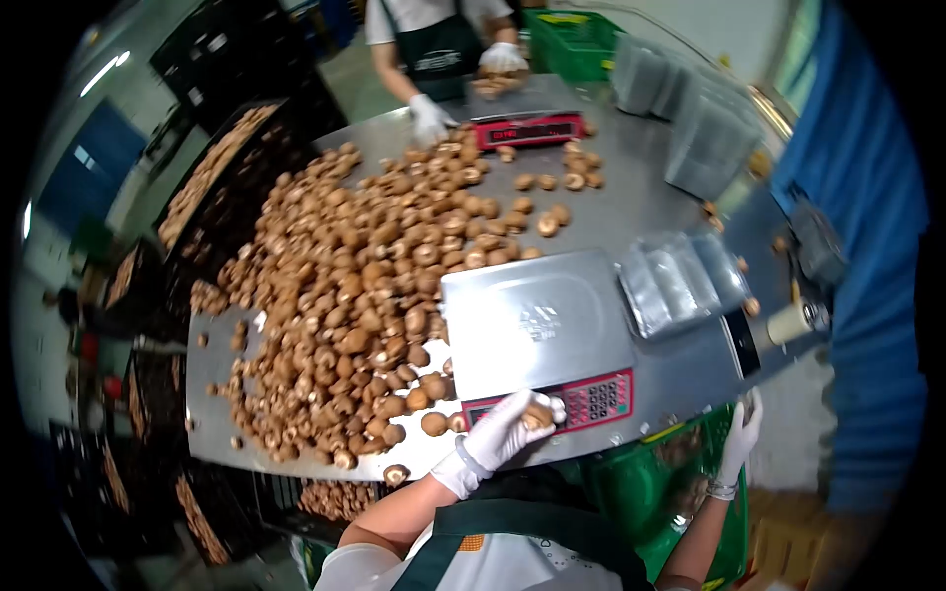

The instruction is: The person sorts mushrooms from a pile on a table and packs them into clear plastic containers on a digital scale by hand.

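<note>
My left hand (pixel 503 431), in a white glove, is closed around a brown mushroom (pixel 537 415) at the front edge of the red scale (pixel 537 315), over its keypad side. The scale's metal plate bears nothing. My right hand (pixel 741 433), also gloved, is at the lower right over the green crate (pixel 641 492), its fingers pointing up; whether it holds anything is unclear. Clear packs lie inside that crate. A big heap of mushrooms (pixel 345 286) spreads over the metal table (pixel 631 187) to the left of the scale.
Clear plastic trays (pixel 680 281) stand right of the scale, with taller stacks (pixel 714 133) behind. Across the table a person in a dark apron (pixel 439 49) handles mushrooms at a second scale (pixel 529 130). A film roll (pixel 796 321) lies at the right edge. Mushroom crates stand left.
</note>
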{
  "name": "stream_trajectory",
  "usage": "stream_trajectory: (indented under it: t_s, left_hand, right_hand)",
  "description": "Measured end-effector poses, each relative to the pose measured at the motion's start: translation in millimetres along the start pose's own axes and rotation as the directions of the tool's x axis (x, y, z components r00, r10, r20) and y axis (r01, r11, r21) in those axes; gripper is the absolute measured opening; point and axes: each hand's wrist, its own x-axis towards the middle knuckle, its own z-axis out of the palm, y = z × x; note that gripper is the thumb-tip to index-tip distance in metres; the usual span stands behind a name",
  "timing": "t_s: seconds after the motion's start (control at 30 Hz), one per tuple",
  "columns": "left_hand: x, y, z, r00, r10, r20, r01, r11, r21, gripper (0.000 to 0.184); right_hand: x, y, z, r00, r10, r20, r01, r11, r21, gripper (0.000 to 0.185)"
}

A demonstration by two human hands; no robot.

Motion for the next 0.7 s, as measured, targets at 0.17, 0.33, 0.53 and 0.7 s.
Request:
stream_trajectory:
  t_s: [0.17,0.33,0.53,0.7]
  left_hand:
    - [-48,-7,-15,0.998,0.029,-0.062,-0.025,0.998,0.055,0.024]
    - [-108,-12,-41,0.955,0.230,-0.190,-0.189,0.960,0.208,0.022]
    - [-154,-16,-83,0.729,0.495,-0.473,-0.374,0.867,0.330,0.024]
    - [-163,8,-102,0.443,0.670,-0.596,-0.256,0.732,0.631,0.017]
  right_hand:
    - [42,-117,98,0.753,-0.619,0.223,0.641,0.617,-0.457,0.052]
    - [54,-113,149,0.682,-0.565,0.464,0.731,0.492,-0.473,0.024]
    - [76,-130,144,0.806,-0.380,0.454,0.542,0.783,-0.306,0.020]
    - [92,-162,117,0.939,-0.296,0.176,0.259,0.944,0.206,0.026]
